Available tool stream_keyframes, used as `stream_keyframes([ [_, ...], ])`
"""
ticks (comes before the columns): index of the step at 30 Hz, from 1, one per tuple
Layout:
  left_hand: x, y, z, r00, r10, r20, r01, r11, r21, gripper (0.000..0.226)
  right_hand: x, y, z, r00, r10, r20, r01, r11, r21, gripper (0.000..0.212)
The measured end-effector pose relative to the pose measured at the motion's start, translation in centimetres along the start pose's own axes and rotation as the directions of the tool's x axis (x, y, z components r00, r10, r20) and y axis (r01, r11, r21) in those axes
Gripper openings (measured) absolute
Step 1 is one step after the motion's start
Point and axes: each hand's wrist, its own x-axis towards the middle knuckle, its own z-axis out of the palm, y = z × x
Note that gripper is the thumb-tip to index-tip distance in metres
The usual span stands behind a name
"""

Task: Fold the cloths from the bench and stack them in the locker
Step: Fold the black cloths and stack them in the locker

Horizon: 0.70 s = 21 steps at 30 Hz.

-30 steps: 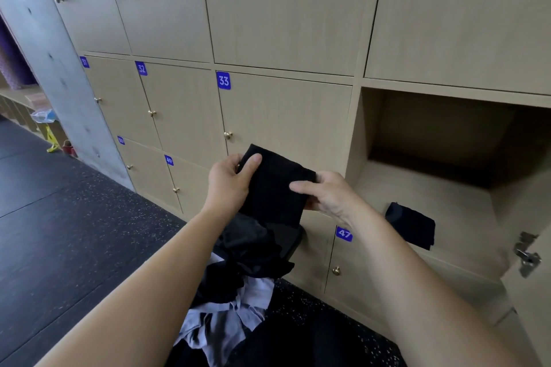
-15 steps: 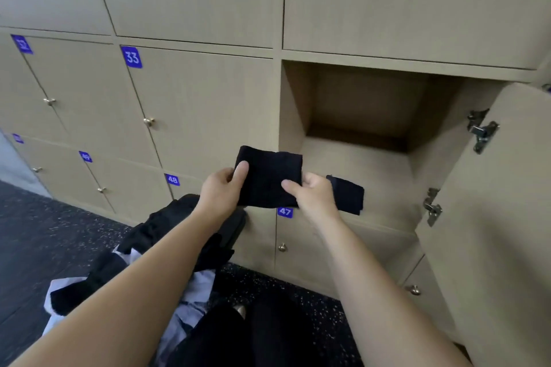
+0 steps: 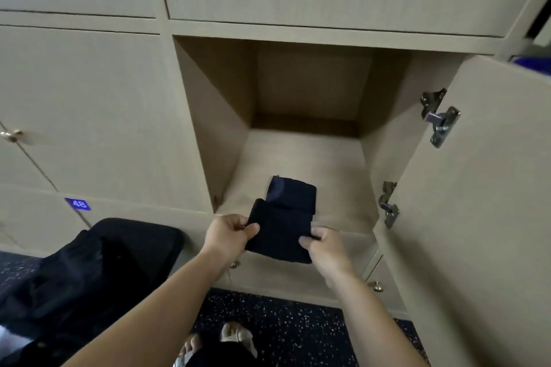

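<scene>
Both hands have advanced to the locker mouth; left hand and right hand pinch the cloth between them.

The folded cloth lies in the locker, behind the held cloth.

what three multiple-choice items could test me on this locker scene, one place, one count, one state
1. Where does the unheld folded dark cloth lie?
A) floor of the open light-wood locker, near the front
B) against its back wall
C) outside it

2. How many hands grip the other folded black cloth?
A) none
B) one
C) two

3. The locker's light-wood door is:
A) shut
B) swung open
C) missing

1 A, it lies by the front edge; 2 C, left hand and right hand pinch its sides; 3 B, metal hinges show on its inner face.
</scene>
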Motion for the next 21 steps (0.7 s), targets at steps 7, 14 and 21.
stream_keyframes([
  [7, 7.2, 2.0, 3.5, 0.998, 0.059, 0.025, -0.057, 0.995, -0.077, 0.014, 7.1, -0.1, -1.7, 0.963, -0.089, -0.253, 0.114, 0.990, 0.085, 0.005],
  [14, 13.1, 3.5, 5.0, 0.992, 0.123, 0.005, -0.123, 0.992, -0.027, 0.012, 13.5, -0.3, -0.9, 0.936, -0.117, -0.333, 0.133, 0.991, 0.026, 0.019],
  [21, 15.4, 1.5, 5.8, 0.990, 0.141, 0.018, -0.141, 0.990, 0.004, 0.016, 16.0, 1.6, 0.2, 0.927, -0.094, -0.363, 0.100, 0.995, -0.004, 0.005],
])
